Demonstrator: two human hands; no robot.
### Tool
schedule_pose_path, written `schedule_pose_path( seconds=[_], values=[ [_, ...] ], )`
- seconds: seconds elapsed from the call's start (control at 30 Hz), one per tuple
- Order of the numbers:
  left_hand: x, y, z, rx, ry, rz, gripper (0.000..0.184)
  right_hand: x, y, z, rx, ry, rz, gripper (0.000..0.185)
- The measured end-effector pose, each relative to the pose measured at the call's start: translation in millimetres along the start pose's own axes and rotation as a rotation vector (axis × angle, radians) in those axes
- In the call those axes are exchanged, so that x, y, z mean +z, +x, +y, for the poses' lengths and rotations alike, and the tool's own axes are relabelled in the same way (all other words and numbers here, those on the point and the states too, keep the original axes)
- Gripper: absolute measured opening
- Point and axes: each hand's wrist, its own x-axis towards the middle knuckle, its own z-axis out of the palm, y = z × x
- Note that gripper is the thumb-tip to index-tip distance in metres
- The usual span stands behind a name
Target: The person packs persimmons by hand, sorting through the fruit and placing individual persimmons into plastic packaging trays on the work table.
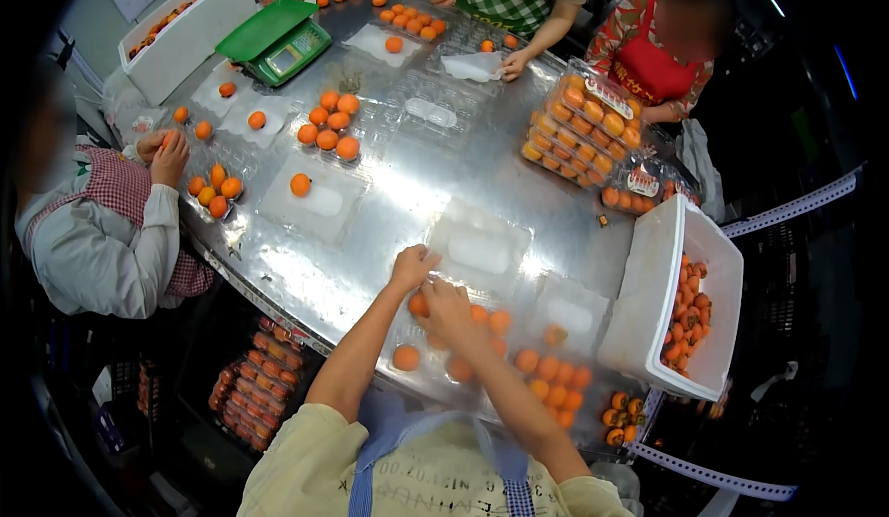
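Note:
Both of my hands are close together over the near part of the metal table. My left hand (413, 265) has its fingers bent beside a clear plastic tray (477, 244); whether anything is between them is too small to tell. Just below and to the right, my right hand (446, 309) reaches over a clear tray of orange fruits, its fingertips near my left hand and partly hidden. One orange fruit (419, 304) lies against its left side, and another orange fruit (406, 358) sits nearer to me. More fruits are partly covered by my right forearm.
A white foam box (639, 286) of fruits stands at the right, behind it stacked filled packs (582, 128). A green scale (278, 43) and another foam box (190, 45) are at the back left. Co-workers stand at the left and far sides, their hands apart from mine.

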Motion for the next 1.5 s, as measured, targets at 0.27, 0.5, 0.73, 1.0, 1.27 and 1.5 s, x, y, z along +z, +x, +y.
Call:
schedule_pose_path(
  seconds=[0.27, 0.5, 0.73, 1.0, 1.27, 1.5],
  values=[
    [5.2, -3.5, -9.1, 0.017, 0.048, -0.039, 0.037, -15.4, 7.2, 24.1, 0.084, 0.188, -0.051, 0.042],
    [-3.1, -12.9, 15.3, -0.170, -0.252, -0.148, 0.027, -76.4, 36.1, 89.7, 0.409, 0.501, 0.365, 0.015],
    [-5.2, -11.3, 23.2, -0.025, 0.046, -0.072, 0.022, -86.3, 53.0, 153.2, 0.420, 0.354, 0.498, 0.010],
    [0.8, -16.1, 4.8, -0.034, 0.096, -0.046, 0.023, -76.1, 59.2, 152.5, 0.477, 0.404, 0.512, 0.010],
    [-8.4, -12.9, 27.7, -0.046, 0.077, -0.047, 0.023, -74.5, 63.6, 149.1, 0.457, 0.420, 0.501, 0.010],
    [-0.1, -14.1, 24.5, -0.184, -0.119, -0.030, 0.023, -81.4, 88.4, 110.5, 0.503, 0.777, 0.508, 0.011]
  ],
)
